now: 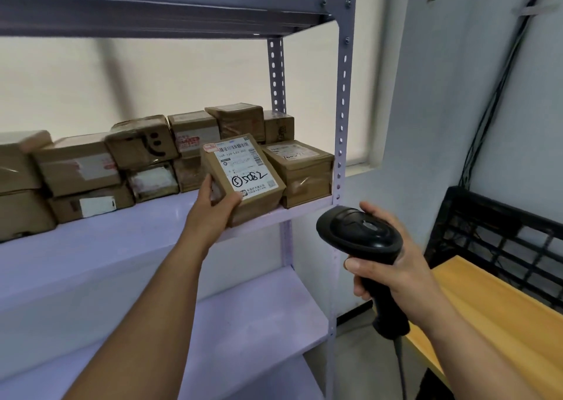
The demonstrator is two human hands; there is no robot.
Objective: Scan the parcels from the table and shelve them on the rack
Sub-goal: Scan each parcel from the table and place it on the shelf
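Note:
My left hand grips a small brown parcel by its near left corner. The parcel has a white barcode label with handwritten digits on top, and it is tilted at the front edge of the middle shelf of the rack. A flat brown parcel lies right beside it against the rack post. My right hand holds a black handheld barcode scanner by its handle, lower right of the parcel, off the rack, its cable hanging down.
Several brown parcels are stacked in two layers along the back of the middle shelf. The perforated grey rack post stands right of the parcel. A yellow table and a black crate are at the right. A lower shelf sits below.

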